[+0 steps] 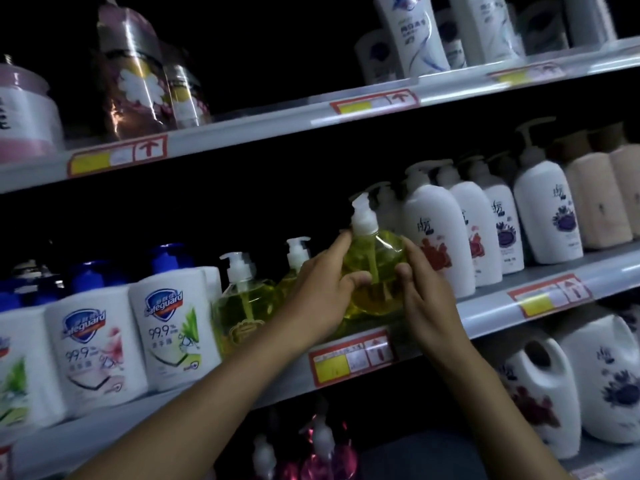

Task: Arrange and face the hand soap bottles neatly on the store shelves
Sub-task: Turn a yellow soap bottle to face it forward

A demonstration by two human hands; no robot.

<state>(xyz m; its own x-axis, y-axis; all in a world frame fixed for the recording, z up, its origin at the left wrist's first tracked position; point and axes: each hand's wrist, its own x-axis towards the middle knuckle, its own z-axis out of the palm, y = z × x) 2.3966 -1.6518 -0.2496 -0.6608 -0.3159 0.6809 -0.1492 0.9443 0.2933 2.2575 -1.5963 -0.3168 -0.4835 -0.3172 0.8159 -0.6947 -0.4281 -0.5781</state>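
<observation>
Both hands on it now, left hand (320, 292) and right hand (420, 292) gripping the yellow soap bottle (375, 268) at the middle shelf (485, 303) edge, best turned label-forward and set level beside its yellow neighbour (242, 303).

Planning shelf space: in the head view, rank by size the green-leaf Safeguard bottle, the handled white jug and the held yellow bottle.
1. Safeguard bottle and white jug look alike; nearness makes ranking unsure.
2. Yellow bottle, smallest.
</observation>
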